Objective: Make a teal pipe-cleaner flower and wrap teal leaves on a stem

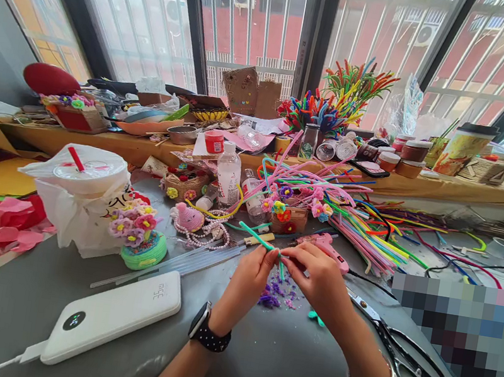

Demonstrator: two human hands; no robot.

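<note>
Both hands meet over the middle of the grey table, working on a teal green pipe cleaner (250, 233). My left hand (250, 287) pinches it between thumb and fingers, and one long end sticks out to the upper left. With fingertips closed on the same pipe cleaner, my right hand (318, 275) sits just to the right; a short end hangs down between the hands. Purple fuzz clippings (272, 297) lie beneath. A small green bent piece (316, 318) rests below my right hand. Behind it is a pink glue gun (326, 248).
Large black-handled scissors (406, 359) lie on the right. At left are a white power bank (117, 317), a crocheted flower pot (144, 251) and a bagged drink cup (87, 201). Clear glue sticks (192, 265) and a heap of coloured pipe cleaners (368, 239) lie farther back, before a cluttered ledge (144, 145).
</note>
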